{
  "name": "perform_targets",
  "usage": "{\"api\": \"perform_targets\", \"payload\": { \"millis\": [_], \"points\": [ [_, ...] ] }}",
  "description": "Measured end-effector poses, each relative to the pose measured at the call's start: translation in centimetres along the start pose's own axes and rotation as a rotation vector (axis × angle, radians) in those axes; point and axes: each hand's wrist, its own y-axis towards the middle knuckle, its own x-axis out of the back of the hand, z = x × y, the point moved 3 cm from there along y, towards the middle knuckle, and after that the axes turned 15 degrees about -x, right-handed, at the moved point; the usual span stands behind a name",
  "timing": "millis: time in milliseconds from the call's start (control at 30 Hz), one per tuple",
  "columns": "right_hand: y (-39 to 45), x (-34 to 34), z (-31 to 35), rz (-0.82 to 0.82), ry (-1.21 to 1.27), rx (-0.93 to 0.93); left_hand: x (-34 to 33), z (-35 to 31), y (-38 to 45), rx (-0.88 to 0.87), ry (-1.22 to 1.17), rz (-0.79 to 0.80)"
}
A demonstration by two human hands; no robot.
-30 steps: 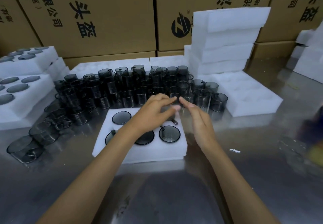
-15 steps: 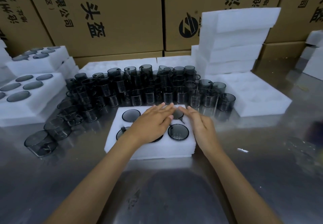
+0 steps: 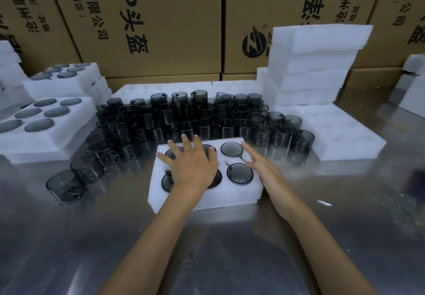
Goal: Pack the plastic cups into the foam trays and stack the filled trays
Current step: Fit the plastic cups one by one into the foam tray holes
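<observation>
Both hands (image 3: 193, 166) lie flat, apparently pressing cups (image 3: 239, 173) into tray (image 3: 220, 197).

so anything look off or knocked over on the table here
Yes. At the left end of the cup cluster, a few cups lie tipped on their sides on the metal table while the rest stand upright. A small white scrap also lies loose right of the foam tray being filled.

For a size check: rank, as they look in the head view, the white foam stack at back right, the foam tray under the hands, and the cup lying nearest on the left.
1. Foam stack
2. Foam tray, though it sits nearer the camera
3. Cup, clearly smallest
</observation>
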Motion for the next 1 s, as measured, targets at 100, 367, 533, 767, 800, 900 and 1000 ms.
{"api": "perform_targets", "payload": {
  "millis": [100, 367, 533, 767, 800, 900, 1000],
  "points": [
    [-0.4, -0.3, -0.2, -0.048, 0.251, -0.018, 0.5, 0.4, 0.0, -0.037, -0.062, 0.006],
    [-1.3, -1.9, 0.4, 0.266, 0.343, -0.22, 2.2, 2.4, -0.8, -0.03, -0.355, -0.152],
    [-1.2, -2.0, 0.5, 0.224, 0.385, -0.259, 3.2, 5.8, -0.5, 0.048, -0.437, -0.157],
    [0.4, -2.9, 2.7, 0.19, 0.764, -0.195, 5.0, 11.0, -1.9, 0.109, -1.658, 0.229],
    [0.7, -3.1, 3.3, 0.205, 0.809, -0.164, 5.3, 11.0, -2.0, 0.061, -1.71, 0.224],
    [1.7, -4.1, 5.1, 0.244, 0.887, -0.078, 6.0, 11.0, -1.7, 0.056, -1.815, -0.004],
    [2.9, -5.7, 4.1, 0.244, 0.864, -0.135, 6.8, 11.5, -1.2, 0.066, -1.84, -0.328]
  ]
}}
